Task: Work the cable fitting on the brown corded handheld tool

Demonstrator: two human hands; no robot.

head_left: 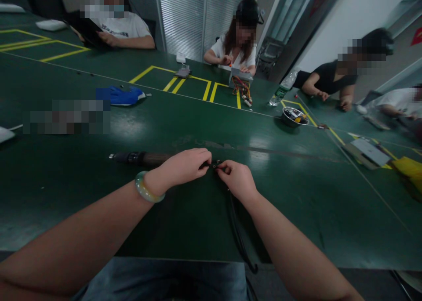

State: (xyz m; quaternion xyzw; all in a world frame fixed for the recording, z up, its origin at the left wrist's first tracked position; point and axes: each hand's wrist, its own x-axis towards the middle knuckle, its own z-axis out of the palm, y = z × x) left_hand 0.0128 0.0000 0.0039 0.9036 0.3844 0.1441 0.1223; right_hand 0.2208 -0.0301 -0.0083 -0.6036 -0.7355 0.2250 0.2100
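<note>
A dark electric screwdriver (pixel 150 158) lies on the green table, its metal bit end pointing left. My left hand (pixel 184 167), with a pale bracelet at the wrist, is closed around its rear end and hides that part. Just to the right, my right hand (pixel 236 178) pinches the end of a black cable (pixel 234 222). A small metallic bit shows between the two hands, too small to make out. From the right hand the cable runs down over the table's near edge.
A blue-and-white glove (pixel 123 96) lies at the left. Farther right stand a plastic bottle (pixel 282 89) and a metal bowl (pixel 294 116) of small parts. Across the table (pixel 148 121), several people sit; one handles a grey box (pixel 240 78) with coloured wires.
</note>
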